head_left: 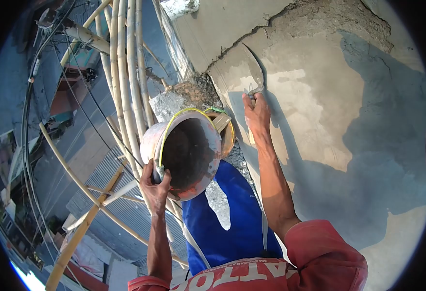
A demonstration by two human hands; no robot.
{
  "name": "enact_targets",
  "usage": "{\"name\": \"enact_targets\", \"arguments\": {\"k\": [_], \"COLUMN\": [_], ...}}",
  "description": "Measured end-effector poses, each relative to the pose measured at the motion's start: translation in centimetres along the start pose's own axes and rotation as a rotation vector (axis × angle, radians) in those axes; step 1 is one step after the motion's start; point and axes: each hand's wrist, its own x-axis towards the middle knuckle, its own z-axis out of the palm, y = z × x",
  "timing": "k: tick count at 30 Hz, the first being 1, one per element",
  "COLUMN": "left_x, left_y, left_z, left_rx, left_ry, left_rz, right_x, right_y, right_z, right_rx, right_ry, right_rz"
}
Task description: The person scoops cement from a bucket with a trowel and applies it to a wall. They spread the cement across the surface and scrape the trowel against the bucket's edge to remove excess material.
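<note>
A: While I am logging from the remote desk, the right hand point(257, 112) is clenching the handle of a trowel point(252, 68), blade tip lying against the wet plaster on the wall point(319, 106). The left hand point(156, 185) is gripping the rim of a bucket point(186, 153), fingers curling over the edge by its yellow bail.

B: How is the bucket likely handling?

A: Judging by the mortar caking inside, it is probably sitting heavy and pulling on that one-handed rim grip; the rim looks gritty rather than slick. The bail would be giving a surer hold. The trowel is looking stiff and light, best taken at the handle, as it is.

B: Where is the bucket sitting?

A: It is hanging tilted, mouth toward the camera, just left of the wall's corner, above the blue trousers point(227, 218). Bamboo scaffold poles point(126, 72) are running beside it, with street and rooftops far below.
</note>
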Motion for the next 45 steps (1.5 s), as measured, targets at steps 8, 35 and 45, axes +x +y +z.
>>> {"name": "enact_targets", "arguments": {"k": [8,35,45], "left_x": [-0.1,-1.3,-4.2], "left_y": [-0.5,-0.3,3.7], "left_z": [-1.1,-0.4,-2.2], "left_rx": [0.043,-0.079,-0.279], "left_ry": [-0.045,0.032,0.066], "left_rz": [-0.029,0.029,0.039], "right_x": [-5.0,-1.4,-14.1], "right_y": [-3.3,1.0,1.7], "right_z": [-5.8,1.9,-11.7], "right_rx": [0.263,-0.199,0.050], "right_ry": [0.046,0.162,0.139], "right_rz": [0.028,-0.210,-0.320]}}
